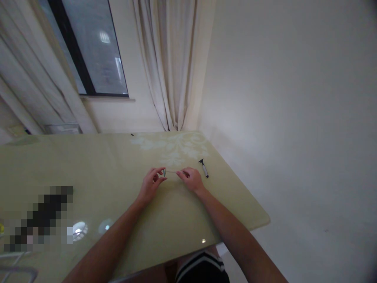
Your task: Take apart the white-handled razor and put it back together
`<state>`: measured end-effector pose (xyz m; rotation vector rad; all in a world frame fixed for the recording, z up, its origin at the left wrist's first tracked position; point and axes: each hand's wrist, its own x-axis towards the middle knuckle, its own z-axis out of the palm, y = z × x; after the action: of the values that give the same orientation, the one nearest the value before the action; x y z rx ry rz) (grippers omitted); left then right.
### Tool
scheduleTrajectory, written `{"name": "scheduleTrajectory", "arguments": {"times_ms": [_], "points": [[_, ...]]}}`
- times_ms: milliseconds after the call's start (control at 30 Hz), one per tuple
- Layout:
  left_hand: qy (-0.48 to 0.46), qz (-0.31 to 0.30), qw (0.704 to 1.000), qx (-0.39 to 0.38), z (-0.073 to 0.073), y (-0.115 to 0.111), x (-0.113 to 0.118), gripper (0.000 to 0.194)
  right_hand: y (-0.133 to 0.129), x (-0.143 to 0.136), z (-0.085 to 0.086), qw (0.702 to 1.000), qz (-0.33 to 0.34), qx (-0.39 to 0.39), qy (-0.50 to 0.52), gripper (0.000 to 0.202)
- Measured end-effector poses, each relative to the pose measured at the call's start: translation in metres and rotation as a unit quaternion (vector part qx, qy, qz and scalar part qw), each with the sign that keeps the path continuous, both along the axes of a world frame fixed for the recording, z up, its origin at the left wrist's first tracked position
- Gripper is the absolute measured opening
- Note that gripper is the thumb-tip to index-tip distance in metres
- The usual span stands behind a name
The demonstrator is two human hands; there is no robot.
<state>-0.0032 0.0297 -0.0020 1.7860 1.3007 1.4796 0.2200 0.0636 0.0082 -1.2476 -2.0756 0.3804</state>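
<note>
My left hand (151, 182) pinches a small flat piece with pale, dark and teal stripes (164, 173) between thumb and fingers; it looks like a razor cartridge. From the right, my right hand (191, 179) grips a thin, pale stick (171, 171), whose far tip reaches up to the striped piece. Whether the two touch cannot be made out. Just beyond my right hand lies a razor (204, 169) with a dark T-shaped head and a grey handle ending in black. Both hands are held low over the table (165, 220).
A small dark object (132, 134) lies near the table's far edge. At left, a blurred-out dark shape (44, 216) covers part of the tabletop. A plain wall (279, 98) runs along the right side. Curtains (169, 63) hang behind the table, beside a window (94, 51).
</note>
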Motion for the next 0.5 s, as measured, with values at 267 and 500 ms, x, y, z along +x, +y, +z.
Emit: {"name": "scheduleTrajectory", "arguments": {"times_ms": [267,500], "points": [[-0.009,0.023,1.000,-0.006,0.0010,0.0011,-0.0017,0.036,0.0002,0.0021,-0.0034,0.998,-0.059,-0.002,-0.022,0.058],[-0.002,0.020,1.000,-0.005,-0.0001,0.0023,-0.0026,0.036,-0.0013,-0.0006,-0.0049,0.999,-0.025,-0.009,-0.018,0.054]]}}
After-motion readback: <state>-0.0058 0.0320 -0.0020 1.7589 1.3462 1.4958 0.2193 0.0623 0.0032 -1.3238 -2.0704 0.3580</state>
